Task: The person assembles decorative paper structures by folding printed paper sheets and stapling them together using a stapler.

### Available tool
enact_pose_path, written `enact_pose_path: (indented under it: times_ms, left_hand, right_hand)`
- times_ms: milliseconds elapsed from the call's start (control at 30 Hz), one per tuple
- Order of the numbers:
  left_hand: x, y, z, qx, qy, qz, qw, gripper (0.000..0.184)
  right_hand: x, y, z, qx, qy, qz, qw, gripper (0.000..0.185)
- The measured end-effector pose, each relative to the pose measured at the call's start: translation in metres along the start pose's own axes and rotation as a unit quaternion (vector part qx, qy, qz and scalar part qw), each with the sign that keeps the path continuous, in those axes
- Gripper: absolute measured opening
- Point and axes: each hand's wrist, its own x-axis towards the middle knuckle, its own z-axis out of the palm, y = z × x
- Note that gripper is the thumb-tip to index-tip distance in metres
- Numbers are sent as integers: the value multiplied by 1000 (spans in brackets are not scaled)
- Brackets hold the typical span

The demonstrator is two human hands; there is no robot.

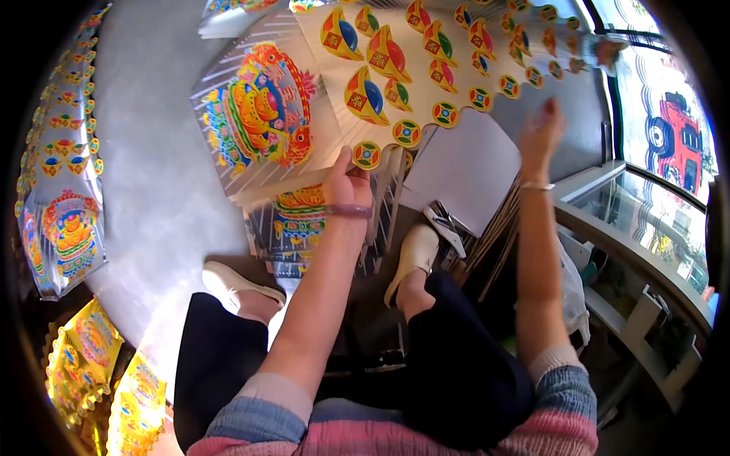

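My left hand (pixel 348 181) is closed on the lower edge of a large silvery paper decoration (pixel 319 83), with the thumb up beside a round coin motif. This shiny piece spreads across the top of the view. It carries colourful ingot shapes, a scalloped edge of coin motifs and a bright printed figure panel on its left. My right hand (pixel 543 137) is raised near the decoration's narrow right part, apart from its scalloped edge. Its fingers are smeared by motion, so their grip cannot be made out. Below my left hand lies another printed decoration (pixel 296 220), partly hidden by my forearm.
A similar silver decoration (pixel 70 182) stands at the far left, with yellow ones (pixel 85 353) below it. A white sheet (pixel 464 167) lies by my shoe (pixel 417 254), near a stapler-like tool (pixel 445 228) and thin sticks (pixel 493 242). A glass-topped cabinet (pixel 631 220) borders the right side.
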Motion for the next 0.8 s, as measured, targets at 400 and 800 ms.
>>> enact_pose_path:
  times_ms: [400, 800]
  left_hand:
    - [-14, -22, -33, 103, -14, -50, 993, 23]
    - [-12, -27, -40, 129, 10, 5, 992, 20]
  right_hand:
    - [-152, -158, 20, 456, -382, 484, 642, 19]
    - [-156, -167, 15, 473, -340, 502, 639, 16]
